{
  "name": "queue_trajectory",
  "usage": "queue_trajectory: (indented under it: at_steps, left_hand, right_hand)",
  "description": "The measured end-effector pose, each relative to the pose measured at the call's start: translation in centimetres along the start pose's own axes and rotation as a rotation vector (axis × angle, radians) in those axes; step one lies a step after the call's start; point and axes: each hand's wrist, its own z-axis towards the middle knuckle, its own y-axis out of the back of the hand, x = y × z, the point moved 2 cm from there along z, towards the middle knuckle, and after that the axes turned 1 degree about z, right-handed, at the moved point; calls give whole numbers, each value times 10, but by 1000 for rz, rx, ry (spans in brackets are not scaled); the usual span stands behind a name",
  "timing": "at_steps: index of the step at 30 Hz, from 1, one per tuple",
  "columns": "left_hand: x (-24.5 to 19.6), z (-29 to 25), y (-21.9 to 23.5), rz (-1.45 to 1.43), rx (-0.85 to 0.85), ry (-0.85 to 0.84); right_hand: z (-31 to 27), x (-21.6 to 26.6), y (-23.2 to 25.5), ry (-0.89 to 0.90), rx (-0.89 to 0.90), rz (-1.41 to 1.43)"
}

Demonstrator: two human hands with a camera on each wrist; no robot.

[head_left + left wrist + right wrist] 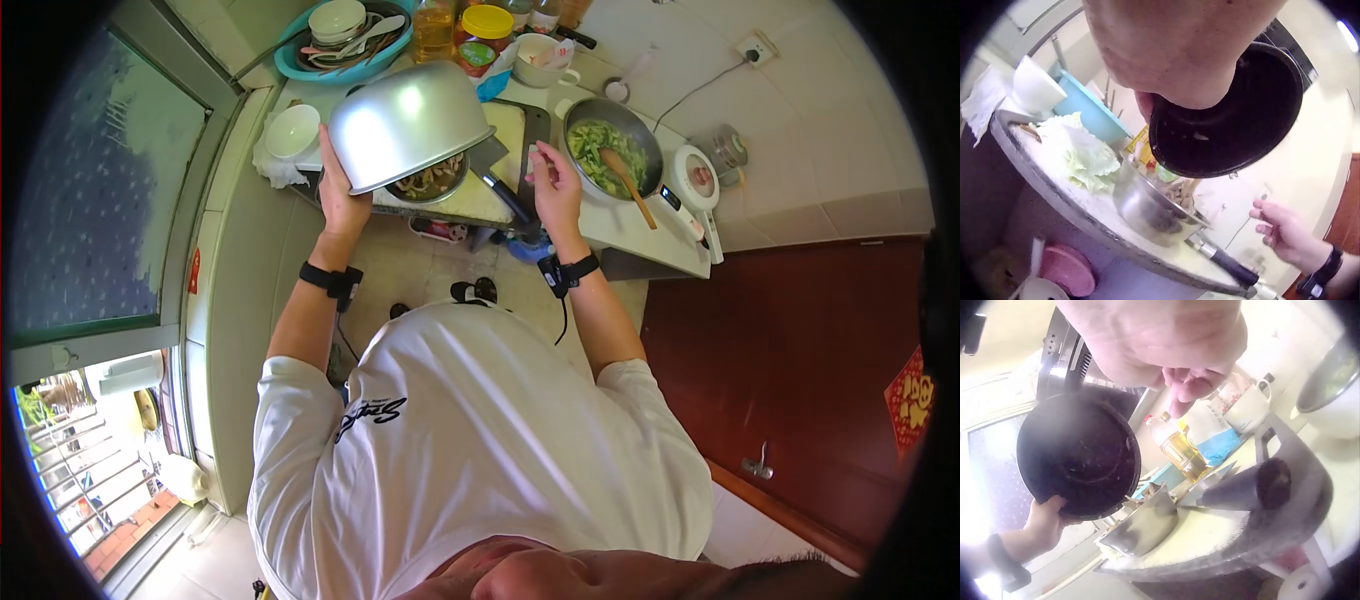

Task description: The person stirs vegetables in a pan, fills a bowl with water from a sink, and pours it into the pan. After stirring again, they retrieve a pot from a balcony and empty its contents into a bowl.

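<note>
My left hand (345, 200) grips the rim of a silver inner pot (405, 130), thumb outside. The pot is tipped on its side; its dark inside (1229, 134) shows in both wrist views, with a few small bits stuck to it. Below it, a metal bowl (1141, 209) holds sliced brownish food (430, 182) and stands on a pale cutting board (1210, 534). Beside the bowl lies a cleaver with a black handle (507, 197). Near that handle my right hand (556, 195) hovers with loosely bent fingers, holding nothing visible.
To the right, a pan (655, 140) of chopped greens has a wooden spatula (628, 182) in it. A blue basin (290, 65) of dishes, an oil bottle (433, 35) and a yellow-lidded jar (487, 25) stand behind. Leafy cabbage (1085, 156) lies left of the bowl.
</note>
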Motion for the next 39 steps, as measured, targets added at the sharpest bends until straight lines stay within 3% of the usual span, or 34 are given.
queue_trajectory:
  at_steps: [5,8,10,15,16,17,19,21,22,25,30,33,35,39]
  left_hand:
    - [19,3,-4,43,36,-74]
    - [35,2,-7,83,103,-25]
    - [38,-3,-5,116,50,-171]
    - [37,5,-5,43,16,-253]
    - [32,2,-2,17,6,-252]
    - [31,3,-2,-4,98,-28]
    - [27,13,-4,-58,39,-43]
    - [23,13,-1,-126,-29,-28]
    - [21,15,0,-123,-32,-26]
    - [19,15,-1,-236,-11,102]
    - [23,21,-2,-192,-4,105]
    - [20,21,-1,-201,61,264]
    - [9,21,4,-121,51,139]
    - [-12,21,12,-61,89,42]
  right_hand:
    - [-17,-7,6,36,-57,-55]
    - [-27,-7,10,10,-78,-120]
    - [-35,-9,15,-37,-84,-169]
    - [-30,-12,18,-20,-152,-103]
    - [-35,-14,20,-31,-155,-107]
    - [-40,-17,19,-28,-149,-159]
    - [-29,-13,18,8,-144,-207]
    - [-24,-2,9,207,-131,-341]
    - [-23,3,5,208,-128,-339]
    - [-24,31,-17,295,12,-390]
    - [-15,55,-44,401,138,-463]
    - [-5,64,-57,438,230,-573]
    - [2,68,-71,392,440,-871]
    - [14,63,-92,374,461,-920]
